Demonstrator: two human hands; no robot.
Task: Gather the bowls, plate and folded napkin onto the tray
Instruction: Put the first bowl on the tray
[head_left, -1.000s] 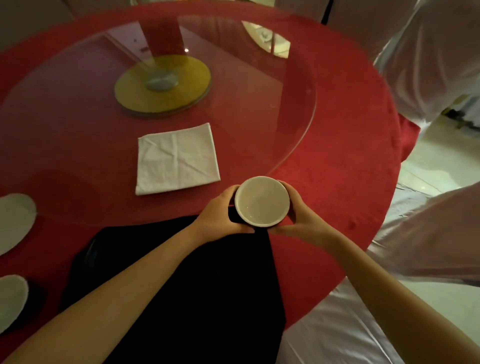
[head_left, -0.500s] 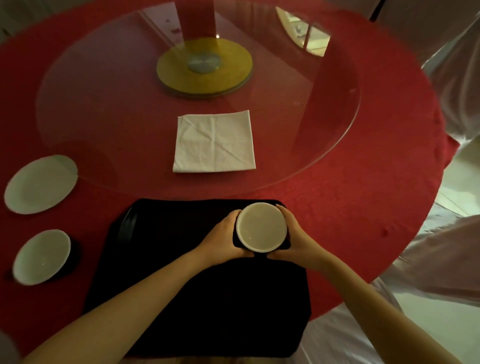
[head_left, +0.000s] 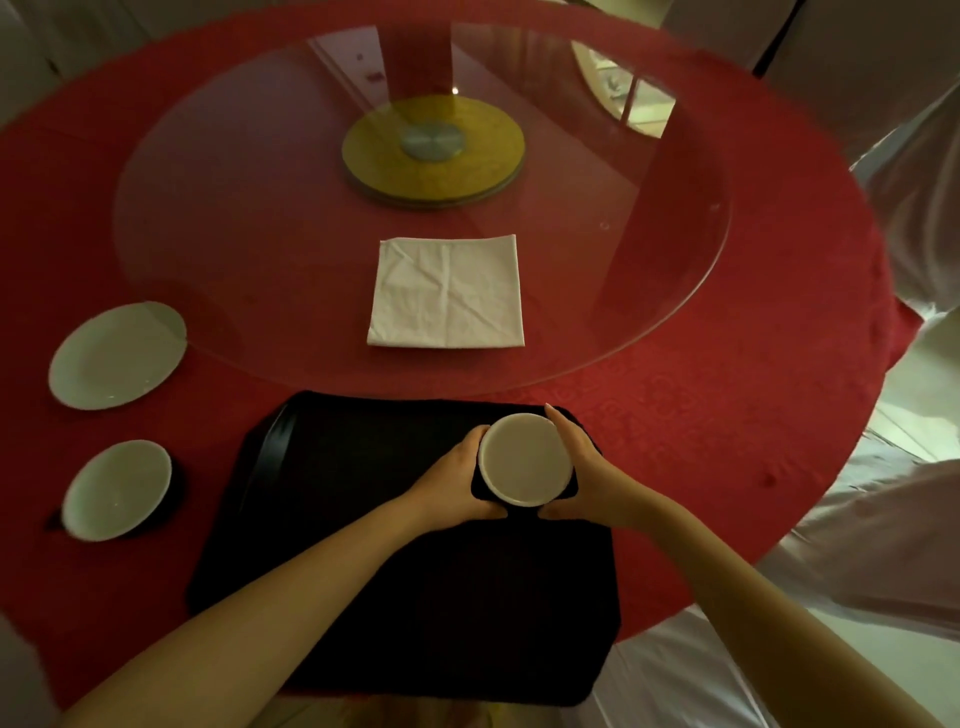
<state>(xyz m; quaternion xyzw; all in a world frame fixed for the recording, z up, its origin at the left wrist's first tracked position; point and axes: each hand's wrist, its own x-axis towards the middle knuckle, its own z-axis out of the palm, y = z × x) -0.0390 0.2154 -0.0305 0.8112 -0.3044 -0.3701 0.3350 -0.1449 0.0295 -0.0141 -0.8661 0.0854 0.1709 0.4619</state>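
The left hand (head_left: 457, 483) and right hand (head_left: 587, 478) curl round the white bowl (head_left: 524, 460), one each side. It is over the tray (head_left: 363, 519), at its far right corner.

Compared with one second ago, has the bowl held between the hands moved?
Yes. Against the tray, the bowl shifted inward: from overhanging the far right corner to inside it.

Round counter (head_left: 701, 441), red cloth. Directly on it: glass turntable (head_left: 260, 208) at centre; black tray (head_left: 363, 519) at near edge; plate (head_left: 117, 356) and bowl (head_left: 117, 491) left of tray.
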